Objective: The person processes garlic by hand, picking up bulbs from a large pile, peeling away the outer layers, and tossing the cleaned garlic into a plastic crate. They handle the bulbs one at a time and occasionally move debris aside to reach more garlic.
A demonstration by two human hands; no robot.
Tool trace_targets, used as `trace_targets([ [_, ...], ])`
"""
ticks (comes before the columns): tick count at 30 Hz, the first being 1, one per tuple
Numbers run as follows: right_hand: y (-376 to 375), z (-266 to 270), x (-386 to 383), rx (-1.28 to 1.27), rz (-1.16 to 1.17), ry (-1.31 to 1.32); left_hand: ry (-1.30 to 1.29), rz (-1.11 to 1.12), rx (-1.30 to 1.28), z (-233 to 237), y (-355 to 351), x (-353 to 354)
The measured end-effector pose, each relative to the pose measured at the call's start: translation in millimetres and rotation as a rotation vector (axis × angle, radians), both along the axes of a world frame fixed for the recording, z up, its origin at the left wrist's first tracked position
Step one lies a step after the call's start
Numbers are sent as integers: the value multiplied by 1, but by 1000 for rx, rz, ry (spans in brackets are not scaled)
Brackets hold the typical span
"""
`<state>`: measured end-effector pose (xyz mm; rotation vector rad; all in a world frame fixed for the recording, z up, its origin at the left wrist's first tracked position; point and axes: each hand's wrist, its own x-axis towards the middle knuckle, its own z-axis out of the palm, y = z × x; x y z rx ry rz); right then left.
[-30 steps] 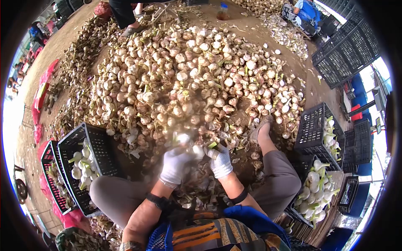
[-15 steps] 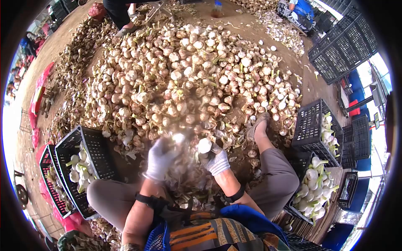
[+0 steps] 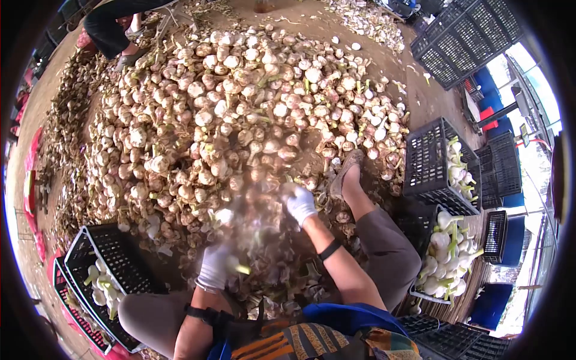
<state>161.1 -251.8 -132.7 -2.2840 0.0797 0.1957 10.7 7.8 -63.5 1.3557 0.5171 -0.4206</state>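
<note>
A broad pile of garlic bulbs covers the ground in front of me. My left hand, in a white glove, is low over the scraps with its fingers closed round a garlic bulb; a pale green stem sticks out on its right. Farther forward, my right hand, gloved too, reaches to the near edge of the pile. Its fingertips are blurred, and what they touch cannot be made out. Loose skins and trimmings lie between my hands, smeared by motion.
At the right, a black crate and a lower crate hold cleaned garlic. Another such crate is tilted at the left. Stacked crates stand at the upper right. Another person's leg shows at the upper left.
My left hand has moved down and back toward my lap. The white bulb at my right hand is no longer visible there, and that hand has turned forward to the pile. The view has shifted.
</note>
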Motion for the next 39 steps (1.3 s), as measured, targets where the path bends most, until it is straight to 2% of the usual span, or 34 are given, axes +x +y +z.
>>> trace_targets([
  [2, -12, 8, 32, -400, -7, 95, 218, 59, -23, 31, -15, 9],
  [3, -20, 3, 41, -470, 21, 119, 111, 28, 0, 30, -19, 10],
  [4, -30, -4, 47, -541, 50, 144, 118, 29, 6, 36, -20, 14],
  [6, -43, -14, 41, -704, 62, 84, 132, -141, 35, 49, -21, 22],
  [8, -57, -16, 41, -805, 136, 214, 114, -190, 88, 45, -22, 26],
  [10, -66, -12, 42, -639, 46, 281, 96, -247, 136, 44, -24, 27],
  [11, -68, -12, 33, -467, -88, 216, 32, -255, 199, 45, -28, 28],
  [12, -68, -20, 24, -468, -85, 216, -35, -258, 263, 47, -32, 29],
  [14, -60, -38, 7, 892, -346, 420, -110, -328, 368, 51, -35, 34],
  [15, -33, 36, 4, 725, -236, 598, -128, -314, 358, 51, -38, 34],
  [16, -20, 42, -9, 911, -260, 588, -147, -300, 350, 54, -42, 35],
  [18, 7, 17, -34, 971, -210, 457, -244, -129, 15, 72, -52, 39],
  [19, 20, 34, -42, 1057, -138, 520, -240, -70, -66, 66, -51, 33],
  [20, 29, 52, -51, 1140, -67, 580, -351, -183, 268, 56, -44, 29],
  [21, 40, 74, -58, 1252, -71, 646, -331, -146, 225, 58, -42, 29],
  [22, 51, 60, -66, 1215, -111, 568, -312, -111, 178, 60, -41, 30],
  [24, 58, 85, -74, 1339, -139, 657, -297, -8, 97, 64, -37, 27],
  [25, 66, 84, -77, 1339, -134, 652, -342, -24, 193, 65, -37, 25],
  [27, 80, 83, -85, 1378, -348, 626, -392, -42, 285, 71, -37, 22],
  [29, 85, 89, -88, 1365, -381, 628, -453, -230, 771, 85, -37, 19],
  [30, 86, 92, -89, 1353, -414, 639, -458, -228, 770, 87, -36, 18],
  [32, 87, 91, -91, 1353, -412, 642, -538, -309, 952, 90, -35, 14],
  [35, 86, 83, -95, 1355, -420, 653, -543, -389, 1020, 97, -31, 11],
  [37, 86, 84, -96, 1285, -389, 662, -571, -376, 1050, 97, -29, 9],
  [39, 84, 97, -98, 1326, -339, 652, -596, -362, 1082, 95, -26, 8],
])
